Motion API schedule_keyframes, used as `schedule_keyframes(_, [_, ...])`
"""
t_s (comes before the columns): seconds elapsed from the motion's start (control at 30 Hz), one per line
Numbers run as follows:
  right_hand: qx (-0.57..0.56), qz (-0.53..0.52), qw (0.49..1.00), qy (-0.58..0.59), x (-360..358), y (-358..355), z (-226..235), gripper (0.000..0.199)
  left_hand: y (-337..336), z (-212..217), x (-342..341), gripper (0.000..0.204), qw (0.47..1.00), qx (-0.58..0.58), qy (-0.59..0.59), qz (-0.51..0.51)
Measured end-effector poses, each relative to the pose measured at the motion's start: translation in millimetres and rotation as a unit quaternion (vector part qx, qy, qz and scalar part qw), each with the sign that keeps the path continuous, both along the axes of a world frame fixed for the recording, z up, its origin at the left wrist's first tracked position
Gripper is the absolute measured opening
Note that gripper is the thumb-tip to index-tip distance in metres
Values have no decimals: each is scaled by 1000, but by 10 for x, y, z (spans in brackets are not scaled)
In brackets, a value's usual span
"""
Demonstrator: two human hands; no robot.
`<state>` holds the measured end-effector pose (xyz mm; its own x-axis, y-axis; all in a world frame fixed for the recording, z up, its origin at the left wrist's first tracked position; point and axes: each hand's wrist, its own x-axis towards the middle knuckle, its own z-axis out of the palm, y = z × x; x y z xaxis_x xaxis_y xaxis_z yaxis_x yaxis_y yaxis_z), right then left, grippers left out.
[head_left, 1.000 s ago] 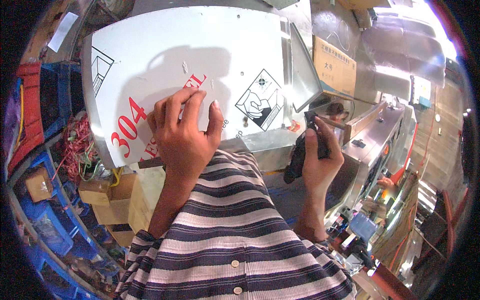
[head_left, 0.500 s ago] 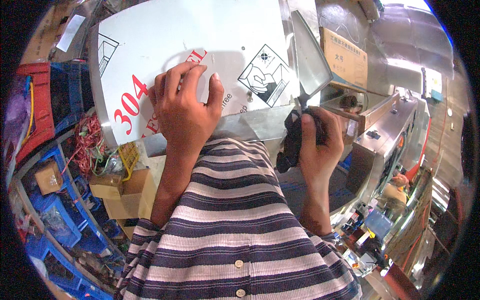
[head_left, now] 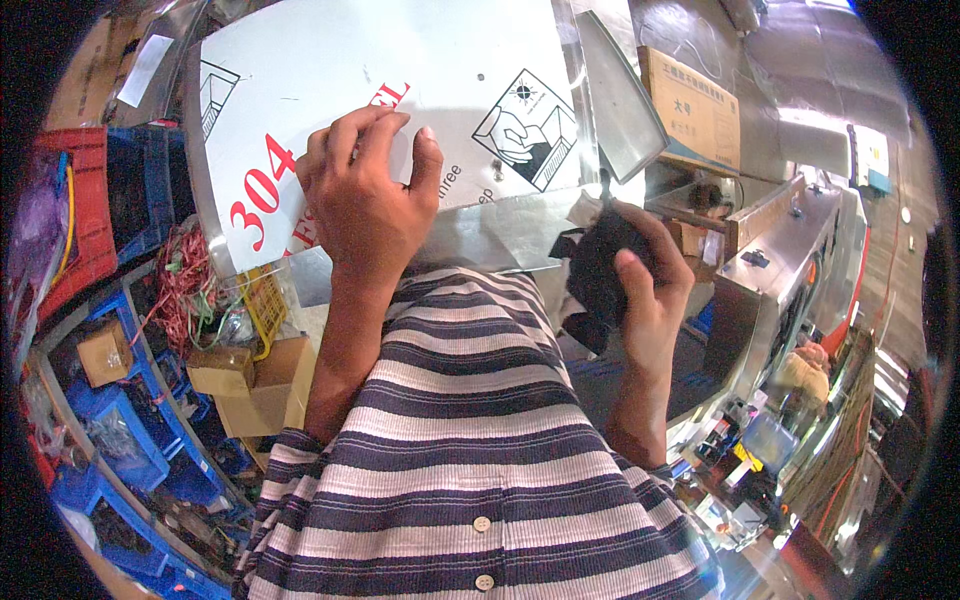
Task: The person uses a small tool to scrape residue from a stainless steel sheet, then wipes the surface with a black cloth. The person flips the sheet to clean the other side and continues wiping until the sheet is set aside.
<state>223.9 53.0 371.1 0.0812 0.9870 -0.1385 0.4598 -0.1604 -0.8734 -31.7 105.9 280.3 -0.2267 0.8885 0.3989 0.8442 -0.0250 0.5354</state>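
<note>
A large panel covered in white printed film (head_left: 440, 40) stretches in front of me, with a bare metal strip (head_left: 480, 235) along its near edge. Above its middle is my left hand (head_left: 370, 190), fingers apart and thumb out, holding nothing; whether its fingertips touch the film I cannot tell. My right hand (head_left: 650, 280) is closed around a black, crumpled, cloth-like bundle (head_left: 600, 265) at the panel's near right corner. From the top of the bundle a thin dark tip sticks up. Just beyond it lies a shallow metal piece with raised edges (head_left: 622, 100).
A cardboard box (head_left: 695, 110) sits at the far right, with a metal-topped bench (head_left: 780, 240) nearer. On the left are a red crate (head_left: 85, 210), blue bins (head_left: 125, 430), tangled red string (head_left: 185, 280) and an open carton (head_left: 265, 390). Small items crowd the lower right.
My right hand has turned, and the black bundle with it, so more of the bundle shows. The panel sits slightly higher in view. My left hand keeps nearly the same pose.
</note>
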Motion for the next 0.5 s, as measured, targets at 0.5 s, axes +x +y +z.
schedule_keyframes(0.5, [-11,18,998,67,-120,-118,-13,64,-64,24,-59,26,987,82,-103,-95])
